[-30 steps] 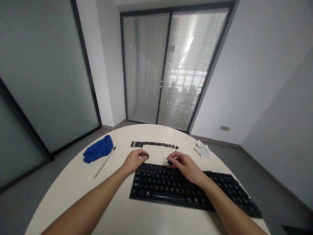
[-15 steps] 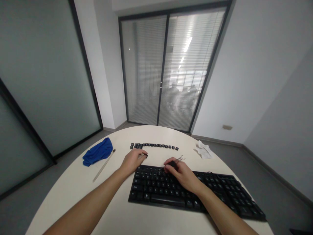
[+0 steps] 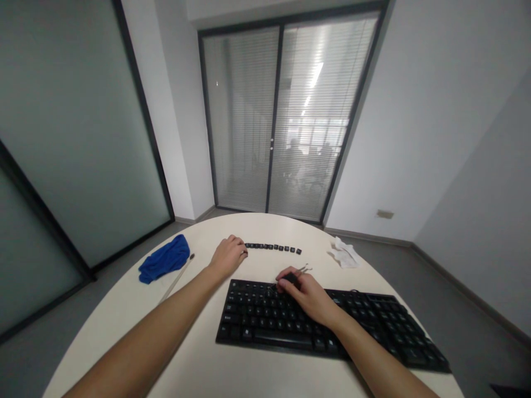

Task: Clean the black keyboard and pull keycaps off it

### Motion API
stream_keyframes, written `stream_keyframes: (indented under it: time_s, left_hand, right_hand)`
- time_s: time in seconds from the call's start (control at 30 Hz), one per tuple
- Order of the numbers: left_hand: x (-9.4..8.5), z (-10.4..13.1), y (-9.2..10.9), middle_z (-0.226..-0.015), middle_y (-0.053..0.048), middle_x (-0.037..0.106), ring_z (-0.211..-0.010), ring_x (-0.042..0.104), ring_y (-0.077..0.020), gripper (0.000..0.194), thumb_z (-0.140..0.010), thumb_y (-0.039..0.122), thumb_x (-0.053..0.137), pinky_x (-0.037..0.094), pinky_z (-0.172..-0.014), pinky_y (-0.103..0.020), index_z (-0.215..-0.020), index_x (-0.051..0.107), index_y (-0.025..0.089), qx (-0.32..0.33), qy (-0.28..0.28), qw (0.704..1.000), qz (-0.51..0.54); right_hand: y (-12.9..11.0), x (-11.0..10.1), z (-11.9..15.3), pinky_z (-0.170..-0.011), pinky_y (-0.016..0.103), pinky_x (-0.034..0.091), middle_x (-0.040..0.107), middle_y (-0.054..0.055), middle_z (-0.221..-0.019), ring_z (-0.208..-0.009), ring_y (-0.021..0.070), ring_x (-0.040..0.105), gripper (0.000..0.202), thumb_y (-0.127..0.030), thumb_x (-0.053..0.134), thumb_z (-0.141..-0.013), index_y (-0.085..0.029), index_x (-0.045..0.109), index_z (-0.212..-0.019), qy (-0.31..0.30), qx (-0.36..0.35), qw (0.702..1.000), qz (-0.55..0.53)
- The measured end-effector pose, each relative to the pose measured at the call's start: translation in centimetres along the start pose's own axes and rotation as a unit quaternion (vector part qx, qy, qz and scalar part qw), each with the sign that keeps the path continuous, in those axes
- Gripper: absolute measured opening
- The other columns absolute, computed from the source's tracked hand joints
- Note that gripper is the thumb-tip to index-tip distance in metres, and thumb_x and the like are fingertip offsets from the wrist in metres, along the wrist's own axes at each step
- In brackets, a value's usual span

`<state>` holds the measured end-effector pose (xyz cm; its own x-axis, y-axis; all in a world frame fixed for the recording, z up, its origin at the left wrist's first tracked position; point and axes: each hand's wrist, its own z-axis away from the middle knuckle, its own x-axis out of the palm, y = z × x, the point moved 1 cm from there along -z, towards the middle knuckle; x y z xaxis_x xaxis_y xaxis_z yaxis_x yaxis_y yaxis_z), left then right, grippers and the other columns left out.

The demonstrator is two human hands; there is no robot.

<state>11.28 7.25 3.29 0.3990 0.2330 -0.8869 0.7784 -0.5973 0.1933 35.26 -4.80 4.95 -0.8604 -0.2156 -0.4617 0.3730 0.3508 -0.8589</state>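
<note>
A black keyboard (image 3: pixel 286 336) lies on the table, slightly angled. Over its top rows my right hand (image 3: pixel 309 296) is closed around a keycap puller (image 3: pixel 292 278), whose dark handle shows between the fingers and whose thin wire ends (image 3: pixel 306 268) stick out beyond them. Past the keyboard runs a row of loose black keycaps (image 3: pixel 276 247). At the row's left end is my left hand (image 3: pixel 229 256), fingers curled and pinched on a small keycap (image 3: pixel 244 252), mostly hidden by the fingers. The hand also covers the leftmost caps of the row.
To the left lie a crumpled blue cloth (image 3: pixel 166 260) and a thin brush (image 3: pixel 178 277), partly covered by my left forearm. A crumpled white tissue (image 3: pixel 345 254) rests near the table's right edge. The round pale table (image 3: pixel 194 354) ends at a curved rim.
My left hand has moved away from the keyboard's upper left corner to the left end of the keycap row, carrying a keycap. My right hand stays over the keyboard with the puller.
</note>
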Motion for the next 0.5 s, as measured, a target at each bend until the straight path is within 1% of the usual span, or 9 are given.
stream_keyframes:
  time_s: [0.1,0.23,0.4,0.5]
  left_hand:
    - [0.27,-0.42,-0.37,-0.101,-0.010,0.068,-0.106,0.050,-0.0297,0.017,-0.088,0.026,0.058,0.039,-0.090,-0.041,-0.087,0.075,0.023,-0.004,0.006,1.000,-0.011]
    - [0.57,-0.54,-0.69,-0.106,-0.010,0.066,-0.108,0.049,-0.0295,0.019,-0.087,0.023,0.059,0.038,-0.090,-0.040,-0.101,0.071,0.023,0.000,0.006,1.000,-0.029]
    - [0.80,-0.47,-0.83,-0.105,-0.009,0.066,-0.106,0.050,-0.0287,0.014,-0.087,0.021,0.059,0.039,-0.087,-0.039,-0.093,0.072,0.023,0.013,-0.001,0.999,-0.043]
    - [0.84,-0.42,-0.92,-0.104,-0.010,0.065,-0.105,0.050,-0.0293,0.015,-0.088,0.018,0.058,0.039,-0.085,-0.040,-0.093,0.071,0.021,0.010,0.004,0.999,-0.050]
  right_hand:
    - [-0.02,0.00,0.04,-0.077,0.030,0.046,0.065,0.001,-0.079,-0.078,0.0185,0.060,0.025,-0.045,0.052,-0.093,-0.021,0.062,-0.090,0.001,0.000,1.000,-0.001]
    - [-0.02,0.05,0.06,-0.078,0.030,0.045,0.065,0.001,-0.080,-0.078,0.0181,0.061,0.023,-0.042,0.053,-0.093,-0.021,0.062,-0.090,0.000,0.004,1.000,-0.006]
    - [-0.35,0.04,0.06,-0.078,0.030,0.045,0.065,0.001,-0.080,-0.079,0.0182,0.061,0.022,-0.041,0.053,-0.093,-0.021,0.063,-0.089,0.000,0.006,1.000,-0.003]
    - [-0.51,0.05,-0.03,-0.078,0.030,0.045,0.065,0.001,-0.080,-0.079,0.0181,0.061,0.022,-0.040,0.053,-0.093,-0.021,0.063,-0.088,0.000,0.005,1.000,0.002]
